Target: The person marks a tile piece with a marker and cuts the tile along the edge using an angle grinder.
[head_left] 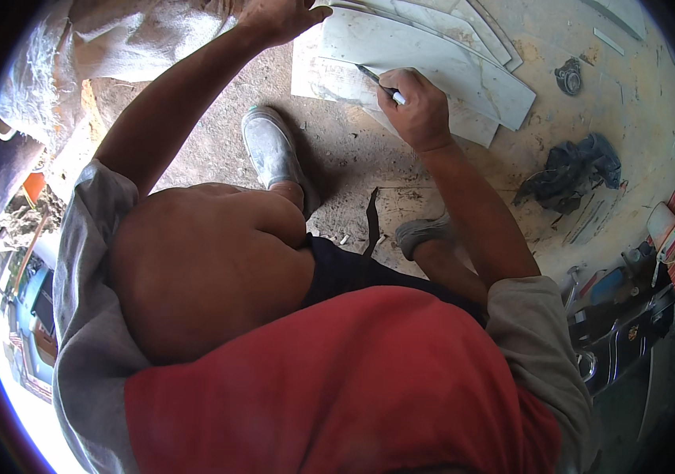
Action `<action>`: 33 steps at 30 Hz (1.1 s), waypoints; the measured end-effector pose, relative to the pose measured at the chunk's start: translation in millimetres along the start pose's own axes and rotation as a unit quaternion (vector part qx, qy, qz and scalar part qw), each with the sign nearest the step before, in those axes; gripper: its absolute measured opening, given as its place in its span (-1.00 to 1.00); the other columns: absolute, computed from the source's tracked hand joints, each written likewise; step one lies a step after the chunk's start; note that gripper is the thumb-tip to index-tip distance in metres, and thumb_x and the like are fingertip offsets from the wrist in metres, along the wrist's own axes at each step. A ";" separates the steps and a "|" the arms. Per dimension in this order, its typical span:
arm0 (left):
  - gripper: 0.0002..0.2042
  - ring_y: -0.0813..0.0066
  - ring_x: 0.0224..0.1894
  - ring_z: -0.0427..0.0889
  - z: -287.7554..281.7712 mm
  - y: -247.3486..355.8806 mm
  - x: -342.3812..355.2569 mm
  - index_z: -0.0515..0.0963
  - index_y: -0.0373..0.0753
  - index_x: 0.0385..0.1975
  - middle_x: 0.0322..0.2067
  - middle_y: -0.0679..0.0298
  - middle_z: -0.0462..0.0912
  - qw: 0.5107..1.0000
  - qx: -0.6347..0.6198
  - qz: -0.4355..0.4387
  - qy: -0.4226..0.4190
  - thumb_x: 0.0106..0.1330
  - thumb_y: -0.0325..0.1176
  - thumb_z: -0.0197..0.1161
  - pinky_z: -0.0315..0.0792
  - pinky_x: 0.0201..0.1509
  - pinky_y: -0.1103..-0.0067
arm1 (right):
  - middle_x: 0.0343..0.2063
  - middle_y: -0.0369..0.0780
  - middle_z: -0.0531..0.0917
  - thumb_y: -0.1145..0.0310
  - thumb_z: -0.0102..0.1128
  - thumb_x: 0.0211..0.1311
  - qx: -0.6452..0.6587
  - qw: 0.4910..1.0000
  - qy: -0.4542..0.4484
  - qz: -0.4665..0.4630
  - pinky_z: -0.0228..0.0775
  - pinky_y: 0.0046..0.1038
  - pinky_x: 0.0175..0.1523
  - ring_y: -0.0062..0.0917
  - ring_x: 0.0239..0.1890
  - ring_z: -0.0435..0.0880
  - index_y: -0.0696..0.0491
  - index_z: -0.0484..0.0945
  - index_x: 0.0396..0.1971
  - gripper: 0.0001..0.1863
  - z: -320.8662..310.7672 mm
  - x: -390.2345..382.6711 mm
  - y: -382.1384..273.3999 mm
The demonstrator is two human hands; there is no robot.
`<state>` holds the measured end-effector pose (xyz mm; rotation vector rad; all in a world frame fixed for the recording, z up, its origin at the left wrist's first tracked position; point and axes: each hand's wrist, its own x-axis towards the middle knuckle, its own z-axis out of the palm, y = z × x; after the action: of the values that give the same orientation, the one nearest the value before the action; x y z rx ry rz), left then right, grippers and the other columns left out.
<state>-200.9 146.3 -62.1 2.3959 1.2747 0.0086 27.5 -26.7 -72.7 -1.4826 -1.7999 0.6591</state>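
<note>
My right hand (415, 110) is closed around a marker (371, 76) with a dark front end and a pale back end. Its tip meets the edge of a white marbled tile (424, 71), where this tile lies over another pale tile (314, 75). More marbled tile pieces (464, 31) are stacked beneath and beyond. At the top edge of the picture, my left hand (278, 17) is beside the tiles' far left corner. Its thumb is stretched out toward them, and its other fingers are partly cut off by the frame, so any contact is unclear.
A dusty shoe (270, 142) stands below the tiles, and a dark strip (372, 221) lies between my feet. To the right are a dark crumpled cloth (571, 174), a small round part (568, 77) and assorted tools (614, 300). Pale sacks (132, 39) are at upper left.
</note>
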 end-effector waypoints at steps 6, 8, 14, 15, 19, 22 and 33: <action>-0.64 0.09 -0.46 0.55 -17.0 19.1 -3.8 0.44 -0.28 -0.56 -0.53 0.04 0.55 0.990 -0.055 -0.112 -0.061 0.09 -0.10 0.36 0.39 -0.39 0.25 | -0.41 -0.19 0.68 0.56 0.35 -0.02 -0.006 0.999 -0.031 0.043 0.56 -0.38 -0.23 -0.29 -0.34 0.70 0.10 0.52 -0.42 -0.83 -36.7 -16.8 10.8; -0.70 0.16 -0.51 0.53 -14.0 20.3 -4.1 0.49 -0.28 -0.44 -0.55 0.10 0.55 0.992 -0.056 -0.090 -0.064 0.21 -0.13 0.29 0.37 -0.42 0.29 | -0.45 -0.20 0.65 0.53 0.32 -0.02 -0.005 0.999 -0.010 0.039 0.54 -0.36 -0.28 -0.28 -0.39 0.67 0.05 0.51 -0.44 -0.84 -45.9 -22.7 19.5; -0.59 0.13 -0.37 0.65 -2.9 16.9 -5.7 0.46 -0.31 -0.41 -0.47 0.03 0.61 0.994 -0.020 -0.090 -0.063 0.21 -0.02 0.33 0.49 -0.24 0.33 | -0.47 -0.20 0.62 0.50 0.32 -0.03 -0.012 0.999 0.009 0.050 0.53 -0.34 -0.31 -0.25 -0.41 0.65 0.02 0.51 -0.44 -0.84 -75.6 -41.5 37.6; -0.59 0.13 -0.40 0.64 -4.2 20.3 -3.9 0.46 -0.31 -0.41 -0.49 0.03 0.60 0.993 -0.024 -0.087 -0.071 0.21 -0.03 0.34 0.48 -0.27 0.33 | -0.46 -0.20 0.63 0.50 0.33 -0.03 -0.016 0.998 0.009 0.055 0.53 -0.33 -0.30 -0.25 -0.40 0.66 0.02 0.52 -0.43 -0.83 -81.2 -44.8 40.4; -0.59 0.15 -0.46 0.61 -2.1 28.0 -1.4 0.43 -0.32 -0.44 -0.54 0.05 0.57 0.995 -0.037 -0.072 -0.056 0.21 -0.04 0.33 0.46 -0.31 0.35 | -0.45 -0.20 0.64 0.49 0.33 -0.03 -0.031 0.997 0.007 0.074 0.54 -0.34 -0.28 -0.25 -0.38 0.67 0.03 0.52 -0.43 -0.83 -103.5 -57.5 50.8; -0.58 0.18 -0.49 0.58 0.0 31.8 0.9 0.42 -0.32 -0.45 -0.57 0.07 0.56 0.996 -0.037 -0.065 -0.055 0.21 -0.03 0.33 0.44 -0.33 0.36 | -0.44 -0.19 0.64 0.50 0.33 -0.03 -0.035 0.995 0.018 0.087 0.54 -0.34 -0.27 -0.25 -0.38 0.68 0.04 0.53 -0.43 -0.84 -120.6 -66.8 58.6; -0.63 0.11 -0.46 0.63 3.1 44.1 11.7 0.46 -0.30 -0.46 -0.57 0.03 0.60 0.993 -0.037 -0.079 -0.085 0.19 -0.07 0.34 0.48 -0.31 0.32 | -0.42 -0.17 0.67 0.50 0.34 -0.02 -0.053 0.990 0.019 0.133 0.54 -0.36 -0.22 -0.28 -0.31 0.71 0.08 0.55 -0.40 -0.84 -177.4 -95.6 87.7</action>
<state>-158.6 132.9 -50.9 2.1773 1.3538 -0.1886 229.3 -109.7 -47.4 -1.8153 -1.6460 0.6663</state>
